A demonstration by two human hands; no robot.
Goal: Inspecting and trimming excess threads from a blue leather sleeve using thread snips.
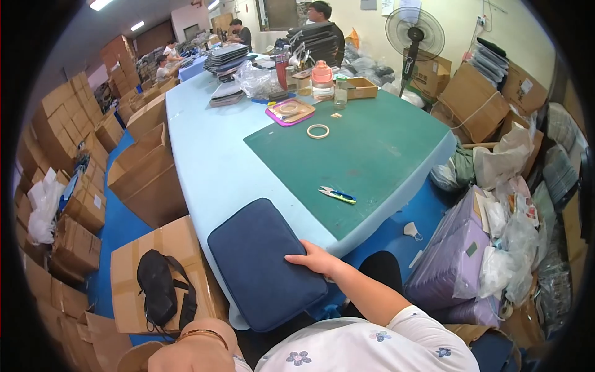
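A dark navy, flat zip-up case with rounded corners lies tilted over the near edge of the table, partly over my lap. My right hand is closed on its right edge, thumb on the top face and the other fingers hidden underneath. At the lower left, my left hand shows only as a wrist part with a thin bracelet; its fingers are out of sight. To the right of the case, a pair of thread snips with blue and yellow-green handles rests on the green cutting mat.
A tape roll, a pink tray, a pink-lidded bottle and stacked dark cases sit farther back. A carton with a black pouch stands left. Bagged purple goods and a fan stand right. Other people work behind.
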